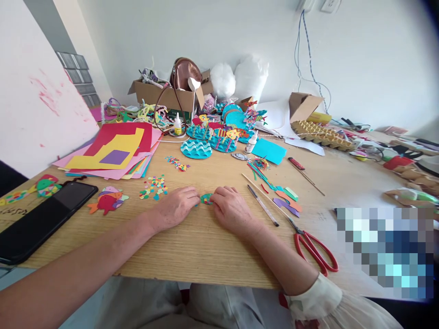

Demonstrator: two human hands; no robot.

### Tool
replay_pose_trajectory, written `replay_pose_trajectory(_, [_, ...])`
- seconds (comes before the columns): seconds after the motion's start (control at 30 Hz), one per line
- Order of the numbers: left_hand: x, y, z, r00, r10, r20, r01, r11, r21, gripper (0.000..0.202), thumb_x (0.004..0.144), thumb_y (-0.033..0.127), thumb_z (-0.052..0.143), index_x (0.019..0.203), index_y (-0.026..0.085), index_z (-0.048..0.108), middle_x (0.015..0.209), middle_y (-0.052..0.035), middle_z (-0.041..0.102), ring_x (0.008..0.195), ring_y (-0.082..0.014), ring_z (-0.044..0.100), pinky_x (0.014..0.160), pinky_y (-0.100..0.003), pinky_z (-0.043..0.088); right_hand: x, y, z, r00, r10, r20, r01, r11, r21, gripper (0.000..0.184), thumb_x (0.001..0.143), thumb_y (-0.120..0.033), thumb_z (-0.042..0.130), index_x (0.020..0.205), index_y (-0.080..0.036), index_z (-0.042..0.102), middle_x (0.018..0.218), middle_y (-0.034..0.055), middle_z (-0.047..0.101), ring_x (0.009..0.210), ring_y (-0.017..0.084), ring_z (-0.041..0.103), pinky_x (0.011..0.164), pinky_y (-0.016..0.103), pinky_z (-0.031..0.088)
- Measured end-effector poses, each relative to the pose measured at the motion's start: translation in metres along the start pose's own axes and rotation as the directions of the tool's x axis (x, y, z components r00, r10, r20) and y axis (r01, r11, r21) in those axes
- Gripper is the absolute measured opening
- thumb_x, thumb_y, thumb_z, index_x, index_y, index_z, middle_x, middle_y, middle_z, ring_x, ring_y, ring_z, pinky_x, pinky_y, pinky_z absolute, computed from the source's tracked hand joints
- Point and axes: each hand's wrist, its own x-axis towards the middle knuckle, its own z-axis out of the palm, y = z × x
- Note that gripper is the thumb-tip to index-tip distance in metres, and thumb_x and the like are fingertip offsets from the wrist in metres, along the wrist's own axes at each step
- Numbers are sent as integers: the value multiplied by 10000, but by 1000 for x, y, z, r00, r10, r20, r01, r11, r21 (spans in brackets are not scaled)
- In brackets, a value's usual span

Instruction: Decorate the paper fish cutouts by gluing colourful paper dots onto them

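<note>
My left hand (176, 206) and my right hand (231, 208) rest on the wooden table (206, 246), fingertips meeting over a small teal paper piece (206, 198) with coloured dots. Both hands pinch or press it flat from either side. Left of my left hand lie a pile of small coloured paper bits (154, 187) and a red paper fish (108, 200). To the right of my right hand lie a pen (263, 205), a thin wooden stick (264, 194) and red-handled scissors (313, 249).
A black phone (41, 219) lies at the left edge. A stack of coloured paper sheets (115, 151) sits behind it. Teal wave and fish crafts (212, 137), glue bottles (177, 125), cardboard boxes (168, 93) and an egg tray (322, 133) crowd the back.
</note>
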Motion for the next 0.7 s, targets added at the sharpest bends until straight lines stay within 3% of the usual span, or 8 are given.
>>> replay_pose_trajectory(0.7, [-2,-2,3,1000,-1,9,1,1000,0,274,879,92,304,918,132,572,970,-78,590,962,-189,513,872,-344,427,0,0,1,1000,-29,2,28,996,86,219,786,-106,435,877,-177,621,826,48,571,808,162,474,742,273,309])
